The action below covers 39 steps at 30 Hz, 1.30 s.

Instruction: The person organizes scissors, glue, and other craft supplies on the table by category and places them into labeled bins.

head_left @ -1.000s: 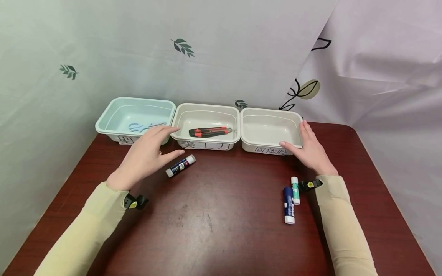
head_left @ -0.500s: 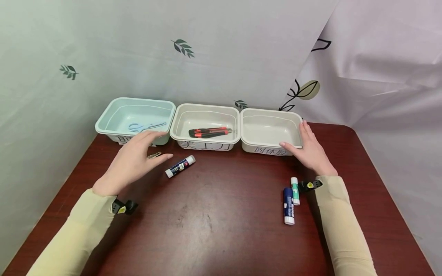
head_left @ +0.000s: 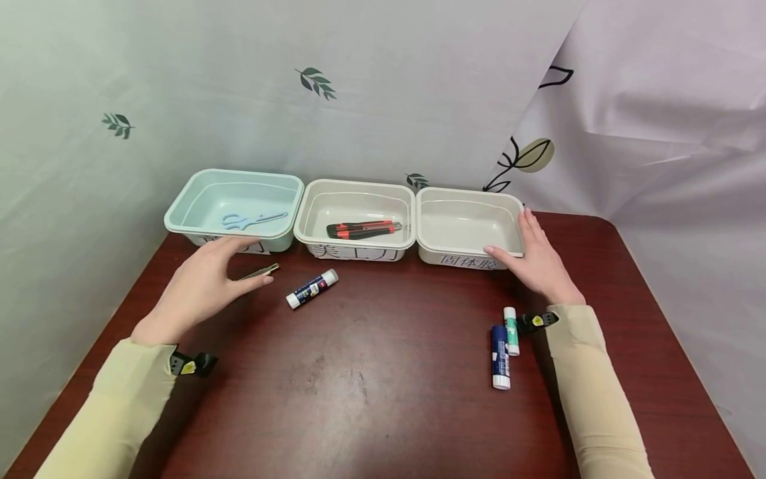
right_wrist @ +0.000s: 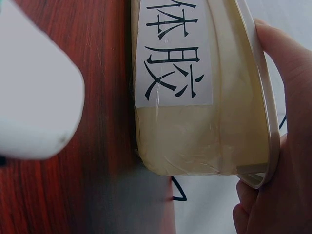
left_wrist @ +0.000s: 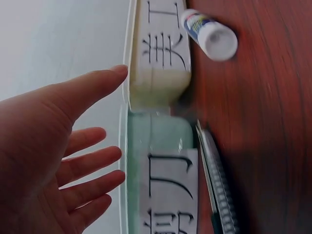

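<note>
My left hand [head_left: 200, 283] hovers over the table before the light blue bin [head_left: 179, 216], thumb and fingers spread, nothing between them. Partly hidden behind it lies a slim metal tool [head_left: 263, 271]; the left wrist view shows a ridged strip along this tool [left_wrist: 217, 180]. To its right rests a dark blue glue stick [head_left: 312, 288] with a white cap. My right hand [head_left: 541, 263] holds the front right corner of the rightmost off-white bin [head_left: 473, 251]. Thumb and fingers straddle its rim. A green glue stick [head_left: 511, 330] and a larger blue glue stick [head_left: 500, 358] lie near the right wrist.
Blue scissors [head_left: 254, 219] lie in the left bin. The middle off-white bin [head_left: 311, 243] holds red-and-black utility knives [head_left: 362, 230]. All three bins stand in a row, labelled in front, by the curtain [head_left: 371, 106]. The brown table [head_left: 371, 372] extends toward me.
My left hand has drawn left and slightly toward me, away from the middle bin, uncovering part of the metal tool. The right hand has stayed on the bin's corner.
</note>
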Each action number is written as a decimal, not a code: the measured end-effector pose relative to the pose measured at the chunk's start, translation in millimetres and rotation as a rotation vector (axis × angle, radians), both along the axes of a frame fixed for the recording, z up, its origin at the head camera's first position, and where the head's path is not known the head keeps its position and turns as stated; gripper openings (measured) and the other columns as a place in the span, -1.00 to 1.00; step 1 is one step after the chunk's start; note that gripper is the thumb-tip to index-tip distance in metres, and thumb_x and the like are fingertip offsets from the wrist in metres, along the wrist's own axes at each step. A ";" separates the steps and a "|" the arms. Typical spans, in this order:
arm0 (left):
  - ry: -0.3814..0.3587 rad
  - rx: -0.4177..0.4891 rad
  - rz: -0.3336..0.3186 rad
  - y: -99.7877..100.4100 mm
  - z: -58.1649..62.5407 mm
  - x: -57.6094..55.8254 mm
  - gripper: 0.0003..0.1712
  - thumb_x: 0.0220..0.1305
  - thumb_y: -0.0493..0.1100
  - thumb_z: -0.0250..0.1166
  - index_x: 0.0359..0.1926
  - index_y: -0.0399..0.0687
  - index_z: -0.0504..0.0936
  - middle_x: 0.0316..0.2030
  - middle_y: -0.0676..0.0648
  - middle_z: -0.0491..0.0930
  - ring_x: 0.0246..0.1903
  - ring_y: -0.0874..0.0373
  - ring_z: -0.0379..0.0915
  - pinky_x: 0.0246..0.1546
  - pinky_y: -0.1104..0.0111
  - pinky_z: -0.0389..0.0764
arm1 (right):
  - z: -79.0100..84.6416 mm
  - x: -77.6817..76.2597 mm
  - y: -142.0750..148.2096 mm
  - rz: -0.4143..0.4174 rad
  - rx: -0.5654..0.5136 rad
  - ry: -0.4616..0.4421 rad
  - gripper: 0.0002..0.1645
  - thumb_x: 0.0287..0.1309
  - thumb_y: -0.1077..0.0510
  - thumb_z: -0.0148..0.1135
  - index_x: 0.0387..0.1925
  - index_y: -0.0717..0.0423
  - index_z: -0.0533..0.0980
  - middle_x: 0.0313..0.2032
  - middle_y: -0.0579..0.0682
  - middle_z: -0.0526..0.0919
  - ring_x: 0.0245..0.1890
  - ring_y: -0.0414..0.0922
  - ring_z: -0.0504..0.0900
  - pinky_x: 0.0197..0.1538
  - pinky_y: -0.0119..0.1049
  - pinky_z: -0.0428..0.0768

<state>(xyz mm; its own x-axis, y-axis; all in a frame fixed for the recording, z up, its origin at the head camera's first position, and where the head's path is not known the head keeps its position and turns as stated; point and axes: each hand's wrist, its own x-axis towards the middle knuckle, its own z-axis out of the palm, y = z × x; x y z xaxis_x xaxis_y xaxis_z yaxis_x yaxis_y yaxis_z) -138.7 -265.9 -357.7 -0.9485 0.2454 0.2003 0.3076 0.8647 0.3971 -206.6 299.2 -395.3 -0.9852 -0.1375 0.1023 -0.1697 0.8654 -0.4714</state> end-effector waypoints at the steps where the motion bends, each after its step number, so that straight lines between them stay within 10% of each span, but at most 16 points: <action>1: -0.012 -0.008 0.003 -3.2 -1.2 0.1 -0.14 0.15 0.30 0.48 0.31 -0.12 0.53 0.20 -0.18 0.55 0.24 -0.21 0.36 0.17 -0.15 0.36 | 0.1 -0.1 -0.1 0.000 0.000 -0.001 0.32 0.25 -0.47 0.17 0.61 0.21 -0.22 0.61 0.00 -0.33 0.58 0.06 -0.26 0.47 0.20 -0.02; 17: -0.129 -0.012 0.005 -42.6 -34.6 -9.0 -0.15 0.04 0.15 0.60 0.24 -0.27 0.58 0.14 -0.33 0.57 0.17 -0.28 0.42 0.14 -0.17 0.37 | 1.3 0.4 -0.5 0.001 0.011 -0.006 0.32 0.26 -0.48 0.16 0.61 0.22 -0.22 0.61 0.01 -0.34 0.58 0.06 -0.27 0.48 0.18 -0.04; 39: -0.140 -0.055 -0.028 -51.8 -45.1 -12.9 -0.35 0.06 -0.12 0.58 0.15 -0.35 0.64 -0.02 -0.35 0.63 -0.08 -0.23 0.57 -0.06 -0.12 0.50 | 4.8 0.6 -1.2 0.012 0.047 -0.006 0.32 0.27 -0.49 0.12 0.60 0.28 -0.21 0.60 0.10 -0.32 0.57 0.13 -0.24 0.50 0.14 -0.10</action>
